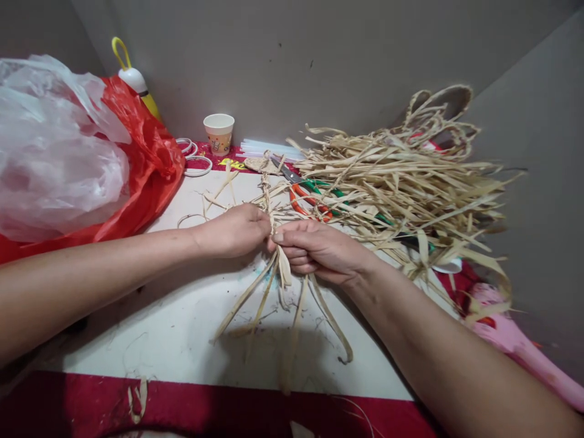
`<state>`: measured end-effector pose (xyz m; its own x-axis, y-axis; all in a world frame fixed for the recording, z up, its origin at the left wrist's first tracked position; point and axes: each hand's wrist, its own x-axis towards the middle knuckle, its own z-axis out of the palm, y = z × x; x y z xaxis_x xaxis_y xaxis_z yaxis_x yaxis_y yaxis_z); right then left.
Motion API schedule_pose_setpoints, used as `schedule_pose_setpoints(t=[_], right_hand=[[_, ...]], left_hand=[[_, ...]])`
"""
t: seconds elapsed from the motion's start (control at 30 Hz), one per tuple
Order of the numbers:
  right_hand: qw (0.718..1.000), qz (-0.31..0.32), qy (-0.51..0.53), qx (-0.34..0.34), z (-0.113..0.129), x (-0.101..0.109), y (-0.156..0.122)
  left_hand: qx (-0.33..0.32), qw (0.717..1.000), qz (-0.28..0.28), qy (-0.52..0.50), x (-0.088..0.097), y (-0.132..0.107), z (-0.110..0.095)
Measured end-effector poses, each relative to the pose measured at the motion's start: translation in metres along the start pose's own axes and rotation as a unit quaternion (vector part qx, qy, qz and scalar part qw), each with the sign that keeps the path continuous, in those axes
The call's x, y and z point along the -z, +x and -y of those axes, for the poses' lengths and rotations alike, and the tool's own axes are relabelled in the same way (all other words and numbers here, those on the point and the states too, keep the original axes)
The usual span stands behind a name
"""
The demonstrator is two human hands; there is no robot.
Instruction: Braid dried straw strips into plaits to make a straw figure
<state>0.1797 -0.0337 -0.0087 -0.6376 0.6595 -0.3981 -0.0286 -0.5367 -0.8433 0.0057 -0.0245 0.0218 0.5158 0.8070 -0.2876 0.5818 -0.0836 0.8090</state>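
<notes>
Right forearm (433, 340): closest of all, slanting in from the lower right.
Right hand (314, 249): closed, pinching the near end of a straw braid (266, 185) between thumb and curled fingers.
Left hand (235, 230): curled in, pinching the same braid from its left side, with fingertips partly hidden.
Straw braid: between both hands, right at the fingertips, running away from them above a white board (182, 328).
Loose strands (246, 298): fanned out below the hands, toward the camera.
Scissors (296, 201): just beyond the right hand, partly under straw.
Straw pile (401, 176): heaped beyond the right forearm.
Paper cup (219, 135): upright near the wall (255, 67).
Red bag (150, 146): beyond the left forearm (114, 280).
</notes>
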Motion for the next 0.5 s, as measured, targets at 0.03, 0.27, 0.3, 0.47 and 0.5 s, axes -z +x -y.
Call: schedule_pose_setpoints(t=[0.03,0.27,0.3,0.47,0.5], right_hand=[[1.0,-0.002,-0.008,0.002,0.0002,-0.0006,0.0001],[0.995,-0.043,-0.081,0.039,-0.0006,-0.0034,-0.0003],[0.994,-0.048,-0.093,0.041,-0.0011,-0.0038,-0.0005],[0.984,-0.069,-0.156,0.053,-0.002,-0.006,-0.0022],[0.983,-0.07,-0.163,0.056,-0.0016,-0.006,-0.0027]], left_hand=[[-0.009,1.0,0.003,0.017,0.0008,0.0005,0.0002],[-0.001,0.999,0.033,-0.001,0.0018,-0.0008,0.0044],[0.011,0.999,0.039,-0.01,0.0015,-0.0014,0.005],[0.044,0.994,0.073,-0.067,0.0012,-0.0024,0.004],[0.047,0.993,0.074,-0.081,0.0012,-0.002,0.0033]])
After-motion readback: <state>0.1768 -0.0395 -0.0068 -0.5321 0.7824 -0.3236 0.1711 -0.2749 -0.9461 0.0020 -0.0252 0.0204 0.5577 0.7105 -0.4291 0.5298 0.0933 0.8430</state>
